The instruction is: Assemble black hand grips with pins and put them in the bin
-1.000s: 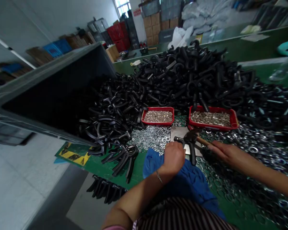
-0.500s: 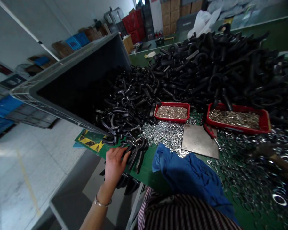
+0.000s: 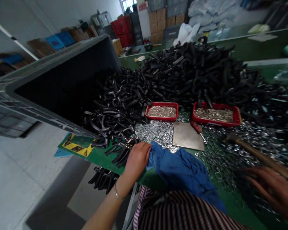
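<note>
My left hand [image 3: 138,156] is at the table's near edge, its fingers closed at the corner of a crumpled blue cloth [image 3: 182,169]. Just left of it lies a small group of black forked parts [image 3: 122,153]. My right hand [image 3: 272,187], partly blurred, is low over scattered metal rings [image 3: 217,169] at the right. Its fingers are stretched out with the thumb apart, and nothing shows in them. Beyond this hand lies a hammer [image 3: 261,153] with a wooden handle. A red-handled screwdriver [image 3: 198,130] rests against a flat metal plate [image 3: 186,137].
A tipped grey crate [image 3: 60,54] spills black parts [image 3: 124,99] onto the green table. Two red trays [image 3: 162,118] [image 3: 217,124] hold small metal pieces. A large heap of black curved parts [image 3: 194,70] fills the back. More black parts [image 3: 103,179] are below the table edge.
My left hand has moved right, from the black forked parts to the blue cloth's corner. My right hand has come further into view, near the hammer. The view has shifted right.
</note>
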Demonstrator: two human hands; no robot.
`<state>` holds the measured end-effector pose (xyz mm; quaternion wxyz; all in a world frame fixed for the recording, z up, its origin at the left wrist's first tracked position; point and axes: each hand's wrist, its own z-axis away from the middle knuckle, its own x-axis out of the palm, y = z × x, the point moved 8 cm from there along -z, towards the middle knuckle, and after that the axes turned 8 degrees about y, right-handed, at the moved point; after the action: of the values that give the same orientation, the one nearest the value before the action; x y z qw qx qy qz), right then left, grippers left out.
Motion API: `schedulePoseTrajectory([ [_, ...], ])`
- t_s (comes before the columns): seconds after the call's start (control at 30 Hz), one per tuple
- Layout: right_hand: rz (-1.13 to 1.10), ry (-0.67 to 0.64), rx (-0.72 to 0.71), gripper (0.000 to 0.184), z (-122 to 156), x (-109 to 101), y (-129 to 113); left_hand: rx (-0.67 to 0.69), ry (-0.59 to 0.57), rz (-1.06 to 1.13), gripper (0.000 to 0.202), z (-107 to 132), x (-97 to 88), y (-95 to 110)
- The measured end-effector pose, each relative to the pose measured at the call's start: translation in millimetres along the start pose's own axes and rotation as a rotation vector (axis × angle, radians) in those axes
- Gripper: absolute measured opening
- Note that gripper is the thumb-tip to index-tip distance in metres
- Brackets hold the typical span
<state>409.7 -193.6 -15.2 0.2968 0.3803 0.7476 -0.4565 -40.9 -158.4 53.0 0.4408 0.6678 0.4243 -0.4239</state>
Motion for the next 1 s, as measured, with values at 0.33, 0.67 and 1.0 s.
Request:
schedulePoseTrajectory([
  [0.33,0.21,-0.18,-0.419,0.047,48,41,-88,-0.024,-0.094,-0.232,0.047,-31,54.8,6],
  [0.67,0.061,-0.244,-0.448,0.026,-45,76,-71,0.256,-0.058,0.357,0.031,-6,84.2,101],
  [1.0,0.127,-0.116,-0.308,0.036,-62,20,-33,0.076,0.108,0.062,0.032,-29,67.2,38],
])
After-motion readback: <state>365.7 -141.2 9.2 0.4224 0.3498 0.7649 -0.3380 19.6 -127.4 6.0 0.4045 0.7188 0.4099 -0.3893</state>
